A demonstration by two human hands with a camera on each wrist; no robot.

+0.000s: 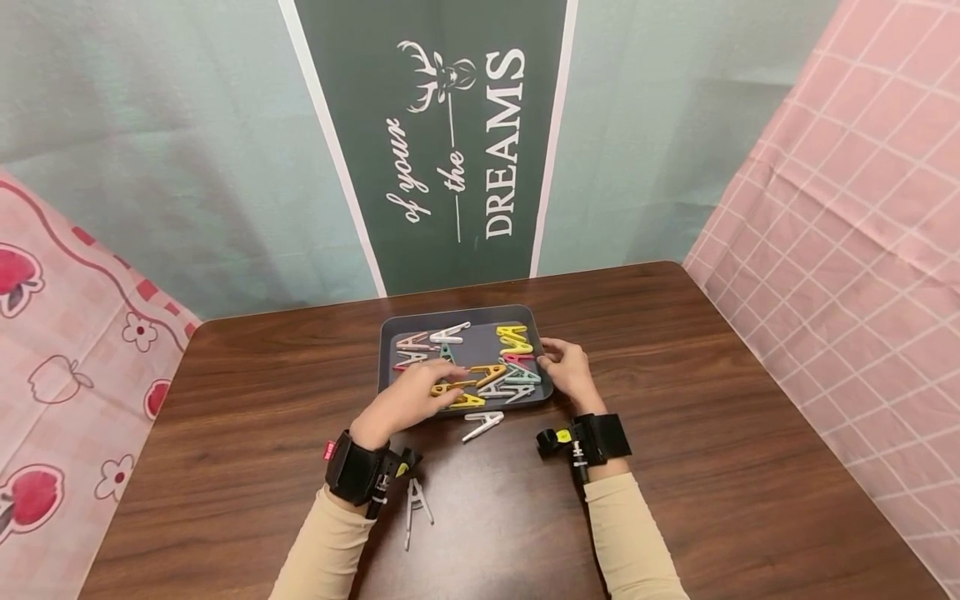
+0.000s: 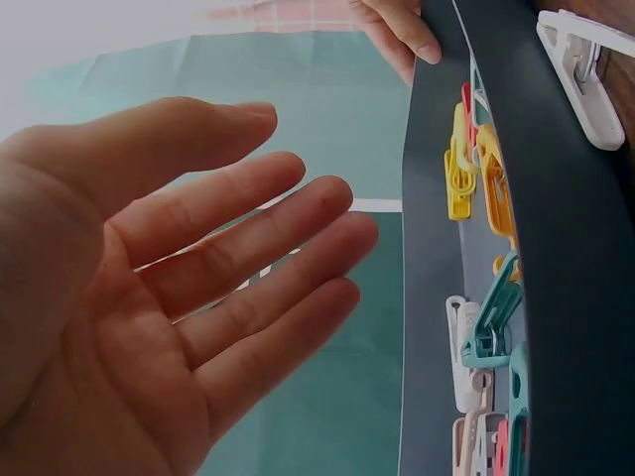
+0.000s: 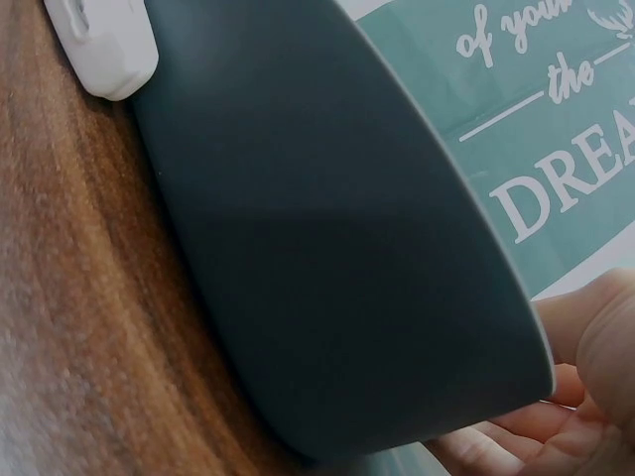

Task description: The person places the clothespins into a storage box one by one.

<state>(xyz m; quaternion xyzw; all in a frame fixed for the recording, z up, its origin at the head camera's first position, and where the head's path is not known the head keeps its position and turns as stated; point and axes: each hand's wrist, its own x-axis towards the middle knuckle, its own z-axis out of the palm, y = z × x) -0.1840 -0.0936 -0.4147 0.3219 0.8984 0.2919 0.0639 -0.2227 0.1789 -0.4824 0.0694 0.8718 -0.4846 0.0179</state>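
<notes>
A dark grey tray (image 1: 459, 317) holds several plastic clothespins, among them a yellow clothespin (image 1: 513, 333), an orange clothespin (image 1: 491, 374) and a teal clothespin (image 2: 493, 312). My left hand (image 1: 412, 395) hovers over the tray's near left part. Its fingers are loosely extended, and in the left wrist view the palm (image 2: 129, 347) holds nothing. At the tray's right side, my right hand (image 1: 570, 372) pinches the rim, thumb at the inner side and fingers outside. Part of the clothespins lies hidden beneath the left hand.
On the brown wooden table (image 1: 690, 400), a white clothespin (image 1: 489, 418) lies just in front of the tray. Another pale clothespin (image 1: 417, 502) lies nearer, beside the left wrist. A teal curtain (image 1: 637, 125) hangs behind the table, with a pink checked cloth (image 1: 847, 250) at right.
</notes>
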